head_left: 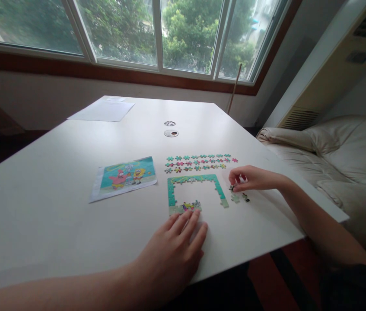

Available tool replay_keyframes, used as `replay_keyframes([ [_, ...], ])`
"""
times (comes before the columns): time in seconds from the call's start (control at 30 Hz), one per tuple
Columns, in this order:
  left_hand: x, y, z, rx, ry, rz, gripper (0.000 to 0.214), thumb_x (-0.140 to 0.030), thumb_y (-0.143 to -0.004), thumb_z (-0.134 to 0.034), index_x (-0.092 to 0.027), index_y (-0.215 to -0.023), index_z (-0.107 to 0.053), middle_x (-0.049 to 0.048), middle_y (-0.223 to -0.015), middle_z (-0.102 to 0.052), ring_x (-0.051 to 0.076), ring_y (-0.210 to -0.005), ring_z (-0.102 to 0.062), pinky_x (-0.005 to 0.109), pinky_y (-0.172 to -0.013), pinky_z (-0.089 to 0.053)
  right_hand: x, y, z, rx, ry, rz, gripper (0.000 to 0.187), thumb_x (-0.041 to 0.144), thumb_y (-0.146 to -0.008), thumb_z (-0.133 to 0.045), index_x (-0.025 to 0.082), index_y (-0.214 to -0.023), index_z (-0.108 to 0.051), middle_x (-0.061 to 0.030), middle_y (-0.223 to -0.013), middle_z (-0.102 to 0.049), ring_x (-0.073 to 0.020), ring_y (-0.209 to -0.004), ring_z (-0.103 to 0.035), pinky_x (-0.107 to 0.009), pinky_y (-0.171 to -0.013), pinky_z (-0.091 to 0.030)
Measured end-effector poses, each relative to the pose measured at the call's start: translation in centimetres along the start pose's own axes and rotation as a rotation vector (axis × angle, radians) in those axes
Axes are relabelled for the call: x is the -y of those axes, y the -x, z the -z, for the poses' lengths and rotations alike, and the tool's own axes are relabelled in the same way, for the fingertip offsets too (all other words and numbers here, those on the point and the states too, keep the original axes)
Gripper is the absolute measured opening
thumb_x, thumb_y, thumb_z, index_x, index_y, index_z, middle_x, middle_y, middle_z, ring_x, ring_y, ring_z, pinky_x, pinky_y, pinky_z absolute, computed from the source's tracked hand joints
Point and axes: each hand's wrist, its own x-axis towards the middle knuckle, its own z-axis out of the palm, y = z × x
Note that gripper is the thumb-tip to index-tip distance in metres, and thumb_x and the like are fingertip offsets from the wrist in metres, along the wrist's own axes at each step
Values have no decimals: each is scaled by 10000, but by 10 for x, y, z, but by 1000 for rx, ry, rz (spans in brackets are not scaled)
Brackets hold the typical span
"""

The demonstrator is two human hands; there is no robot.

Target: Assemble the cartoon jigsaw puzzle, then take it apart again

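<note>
A partly joined jigsaw puzzle frame (171, 192) lies on the white table, teal along the top and sides, with an open middle and a gap at its lower right. My left hand (178, 242) rests flat, fingers stretched out, its fingertips on the frame's bottom edge. To the right of the frame, my right hand (250, 178) pinches a small puzzle piece (231, 188) between thumb and fingers. Just below it lie a pale green piece (235, 198) and a dark-marked piece (246, 197). Several loose pieces (197, 163) stand in rows above the frame.
A printed cartoon picture (127, 176) lies left of the puzzle. Two round discs (171, 133) sit farther back, and white paper sheets (101, 111) lie at the far left corner. Right of the table (56, 194) is a cream sofa (341, 160).
</note>
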Motion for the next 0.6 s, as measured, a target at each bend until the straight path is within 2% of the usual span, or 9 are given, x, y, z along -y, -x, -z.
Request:
replay_keyframes([
  [0.1, 0, 0, -1, -10, -1, 7, 373, -285, -911, -382, -142, -1248, -456, 179, -1319, -470, 312, -1174, -474, 447, -927, -415, 8, -2, -3, -17, -57, 58, 263, 417, -784, -561, 155, -765, -552, -12, -740, -570, -116, -669, -496, -240, -618, -391],
  [0.17, 0, -1, -1, -18, -12, 6, 369, -283, -912, -379, -141, -1242, -462, 180, -1312, -476, 311, -1166, -481, 445, -923, -415, 19, -5, -9, -78, -106, 101, 262, 414, -781, -577, 153, -786, -549, -10, -742, -573, -108, -660, -499, -234, -615, -401],
  [0.27, 0, -2, 0, -29, -20, 0, 365, -282, -913, -369, -137, -1232, -470, 182, -1302, -486, 313, -1156, -490, 445, -915, -416, 40, -13, -26, -151, -159, 165, 231, 370, -766, -617, 156, -826, -555, -7, -749, -588, -99, -657, -512, -220, -621, -421],
  [0.4, 1, -2, -1, -41, -25, -3, 367, -286, -914, -353, -136, -1225, -478, 177, -1288, -500, 309, -1146, -497, 444, -912, -409, 61, -22, -47, -145, -128, 224, 125, 275, -781, -605, 165, -835, -578, -2, -746, -611, -89, -646, -522, -200, -606, -427],
  [0.6, 0, -1, -3, -61, -26, -6, 361, -279, -917, -359, -134, -1225, -480, 176, -1290, -498, 305, -1156, -487, 439, -921, -390, 60, -30, -59, -194, -8, 241, 88, 242, -788, -599, 161, -823, -601, 0, -718, -618, -90, -623, -523, -201, -593, -418],
])
